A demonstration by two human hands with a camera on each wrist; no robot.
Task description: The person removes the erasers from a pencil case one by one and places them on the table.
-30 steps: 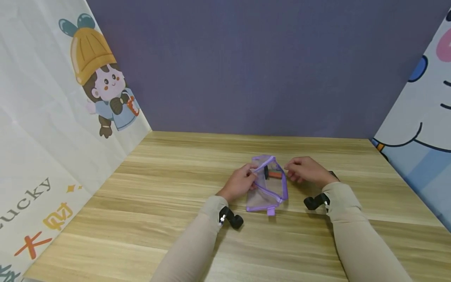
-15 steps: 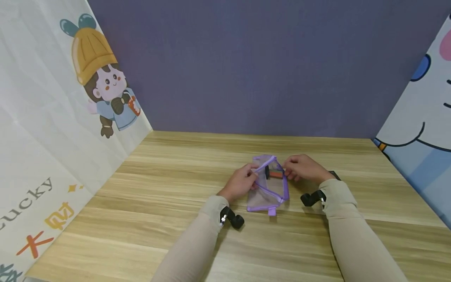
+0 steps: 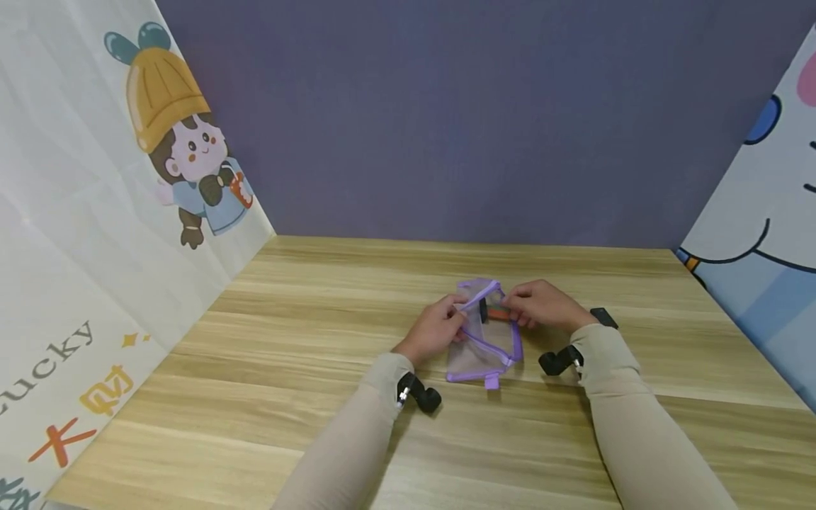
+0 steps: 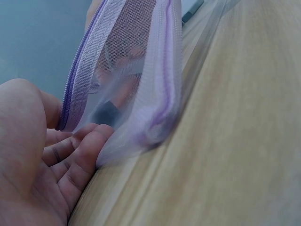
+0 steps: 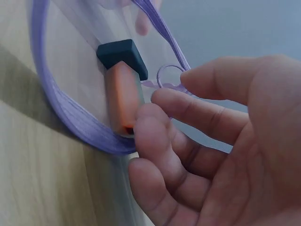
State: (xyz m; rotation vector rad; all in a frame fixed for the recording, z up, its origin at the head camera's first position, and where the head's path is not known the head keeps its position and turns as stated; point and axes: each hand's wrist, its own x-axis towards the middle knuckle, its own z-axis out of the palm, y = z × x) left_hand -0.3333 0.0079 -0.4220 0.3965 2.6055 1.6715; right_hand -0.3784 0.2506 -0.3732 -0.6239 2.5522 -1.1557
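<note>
A purple-edged mesh zipper pouch (image 3: 468, 361) lies on the wooden table with its mouth spread. Its left edge is pinched by my left hand (image 3: 436, 329), thumb and fingers on either side of the zipper band (image 4: 77, 96) in the left wrist view. Inside sit an orange block (image 5: 123, 96) and a dark green block (image 5: 121, 54), end to end. My right hand (image 3: 542, 304) is at the right side of the mouth, fingers loosely bent by the orange block. One fingertip overlaps it; I cannot tell whether they touch. A thin ring (image 5: 159, 77) shows beside the thumb.
A purple tab (image 3: 491, 382) sticks out from the pouch's near end. A dark panel (image 3: 446, 127) stands behind the wooden table (image 3: 306, 319), and printed sheets flank it left and right. Black wrist cameras (image 3: 417, 393) are strapped to both forearms.
My right hand has moved left, from beside the pouch to over its right edge, with fingertips at the orange block. The left hand keeps its pinch on the pouch's edge.
</note>
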